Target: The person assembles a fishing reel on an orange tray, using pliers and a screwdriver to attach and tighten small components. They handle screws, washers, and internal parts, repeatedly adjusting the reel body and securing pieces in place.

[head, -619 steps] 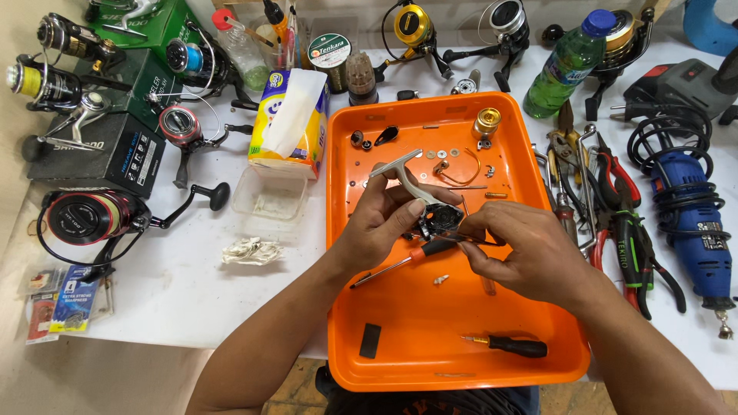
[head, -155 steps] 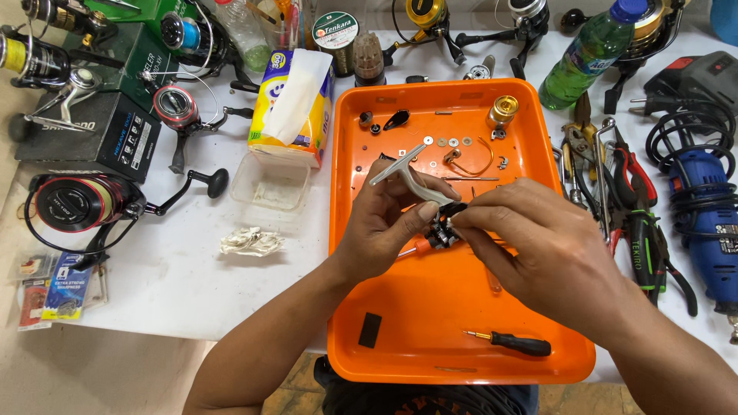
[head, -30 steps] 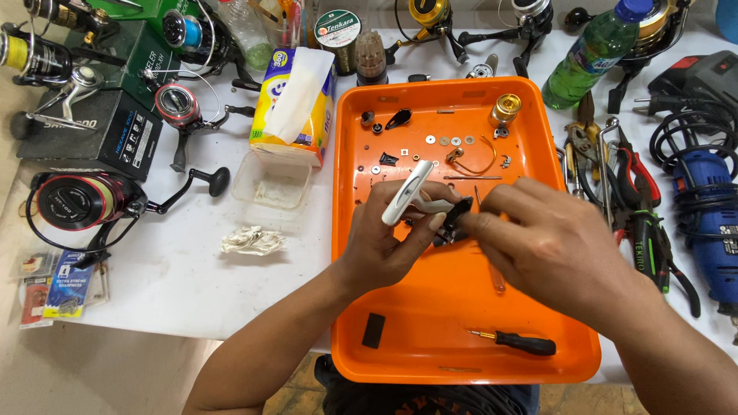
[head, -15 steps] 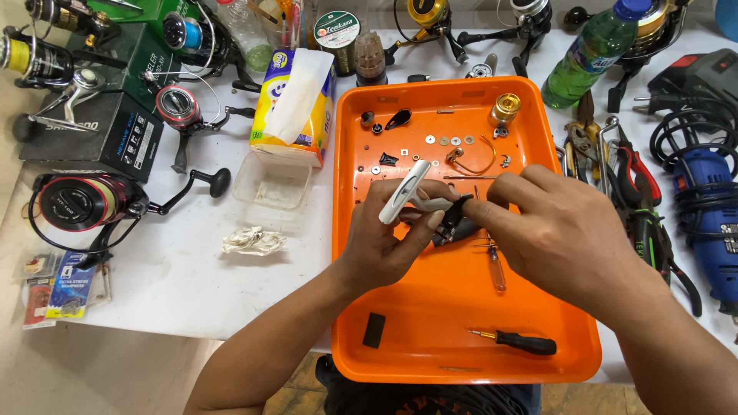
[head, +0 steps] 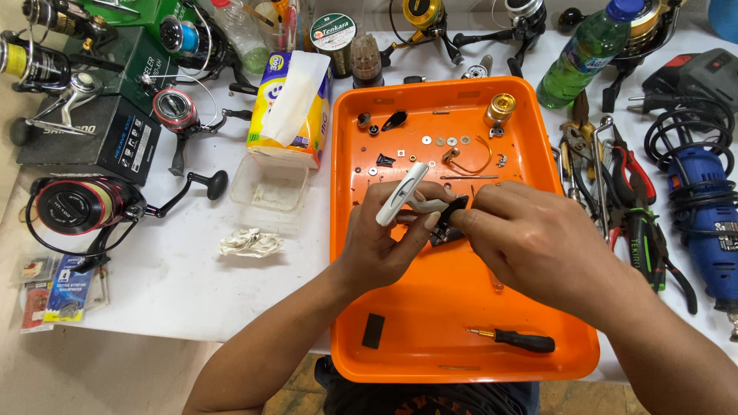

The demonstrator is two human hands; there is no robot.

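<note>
Reel body (head: 440, 209), black with a pale silver foot, sits between your two hands above the orange tray (head: 461, 346). Left hand (head: 384, 246) fingers wrap its foot; right hand (head: 530, 238) fingers pinch its dark side. Screwdriver (head: 513, 339) lies below your right hand.

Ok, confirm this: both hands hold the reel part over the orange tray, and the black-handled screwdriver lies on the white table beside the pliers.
Not quite. The head view shows the black-handled screwdriver lying inside the orange tray, near its front right corner, not on the white table beside the pliers. The rest holds: left hand and right hand hold the reel part over the tray.
</note>
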